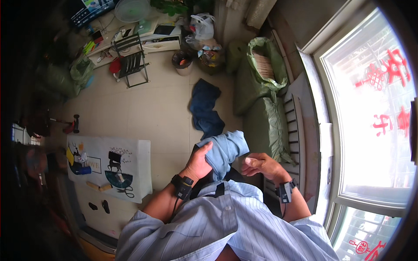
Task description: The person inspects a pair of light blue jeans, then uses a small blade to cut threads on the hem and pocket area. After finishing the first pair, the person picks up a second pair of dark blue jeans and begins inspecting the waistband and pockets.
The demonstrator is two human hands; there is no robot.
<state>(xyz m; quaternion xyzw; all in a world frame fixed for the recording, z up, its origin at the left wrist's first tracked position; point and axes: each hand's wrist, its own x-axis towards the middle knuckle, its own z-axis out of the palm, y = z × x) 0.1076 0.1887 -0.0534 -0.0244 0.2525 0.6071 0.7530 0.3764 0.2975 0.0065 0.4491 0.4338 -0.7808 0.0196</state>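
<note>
Light blue folded denim-like cloth [227, 148] is gripped in my left hand [198, 161], thumb on top and fingers hidden beneath it. My right hand [263, 167] is just right of the cloth, with loosely bent fingers apart and nothing visible in them. Beyond both hands, a crumpled dark blue garment [204, 104] lies on the tiled floor.
To the right are green wrapped bundles [254, 130], a radiator [294, 126] and a bright window [365, 108]. A printed cloth-covered table [143, 169] stands left. A folding chair [135, 61], bins [182, 63] and a cluttered low cabinet [163, 43] are at the back.
</note>
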